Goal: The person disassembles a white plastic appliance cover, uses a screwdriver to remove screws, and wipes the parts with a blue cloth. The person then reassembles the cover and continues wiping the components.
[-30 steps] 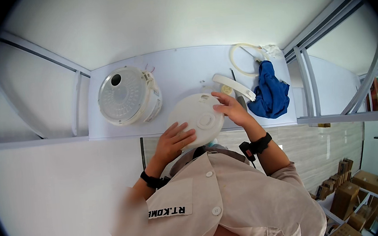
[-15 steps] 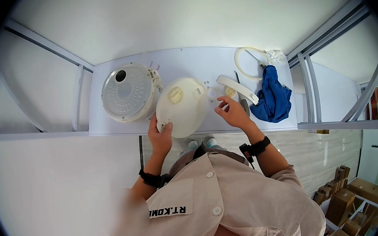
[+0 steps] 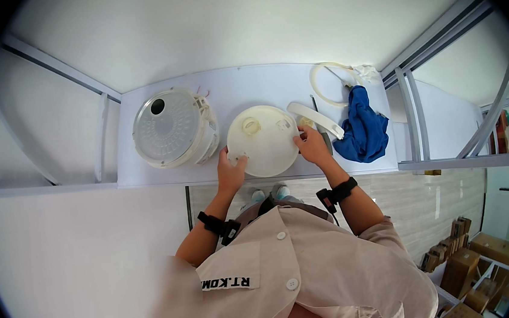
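can't tell how much of the left hand [image 3: 230,174] is under the white lid [image 3: 265,143] tbh. right of the lid, a curved white piece [image 3: 317,119] covers part of a yellowish disc [image 3: 306,122]. red bits [image 3: 207,93] up-left of the lid are too tiny. below-left of it the sleeve [image 3: 178,290] is blurry; far below-right, cardboard boxes [image 3: 499,248] get cut off.

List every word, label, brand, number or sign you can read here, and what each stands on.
Shirt: bold black capitals on the chest; legible in part, but I won't copy them out.
Round white disc: a small patch near the rim, too small to tell whether it is lettering.
Left wrist device: a small pale mark, too small to read.
Cardboard boxes: no text can be made out.
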